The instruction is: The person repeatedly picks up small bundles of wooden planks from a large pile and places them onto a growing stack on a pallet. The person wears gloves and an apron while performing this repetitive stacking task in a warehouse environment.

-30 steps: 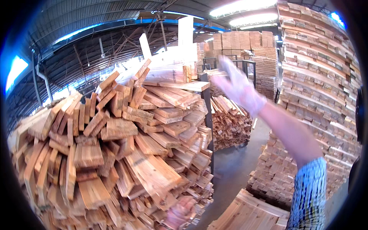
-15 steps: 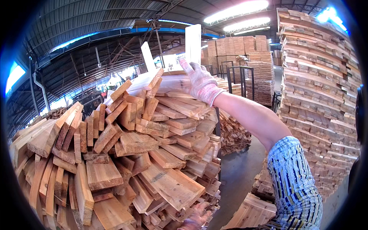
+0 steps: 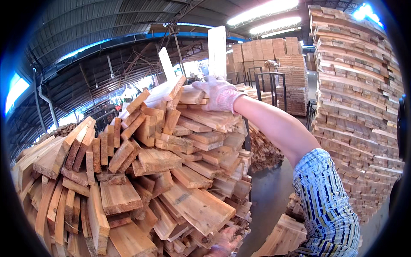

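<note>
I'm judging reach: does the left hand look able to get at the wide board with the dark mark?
Probably yes: the left hand is just below the near end of the board, and nothing covers that end.

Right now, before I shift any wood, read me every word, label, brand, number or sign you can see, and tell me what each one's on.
None can be read.
Loose boards: no lettering visible; a dark smudge on one isn't legible.
Tall wood stack: any marks are too small to read.
Stacked wood at the back: too small to tell.
Gloved right hand and sleeve: no readable lettering.
</note>
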The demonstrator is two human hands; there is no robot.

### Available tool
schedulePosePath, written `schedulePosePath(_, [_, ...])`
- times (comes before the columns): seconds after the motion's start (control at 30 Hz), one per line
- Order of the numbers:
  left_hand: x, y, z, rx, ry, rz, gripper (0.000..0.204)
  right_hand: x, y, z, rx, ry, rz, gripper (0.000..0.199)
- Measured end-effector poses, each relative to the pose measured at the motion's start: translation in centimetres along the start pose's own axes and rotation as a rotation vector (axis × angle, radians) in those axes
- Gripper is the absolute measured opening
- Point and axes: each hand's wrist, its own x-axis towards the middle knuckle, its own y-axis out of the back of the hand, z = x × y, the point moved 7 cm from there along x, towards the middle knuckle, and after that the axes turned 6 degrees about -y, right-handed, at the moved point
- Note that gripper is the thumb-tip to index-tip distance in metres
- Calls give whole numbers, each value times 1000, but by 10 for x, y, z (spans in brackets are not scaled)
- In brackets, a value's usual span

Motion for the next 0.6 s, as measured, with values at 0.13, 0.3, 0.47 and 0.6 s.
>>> schedulePosePath(0.13, [-2,17,26,-17,55,-37,55,4,-24,-7,9,111,-25,60])
schedulePosePath(0.3, [-3,10,41,106,-27,-63,51,-19,2,-17,-50,182,-121,50])
schedulePosePath(0.47, [-6,-17,47,-685,123,-145,64,-109,73,-11,-187,286,-119,55])
schedulePosePath(0.6, [36,-12,128,-1278,-28,-243,85,-238,132,0,-211,476,135,56])
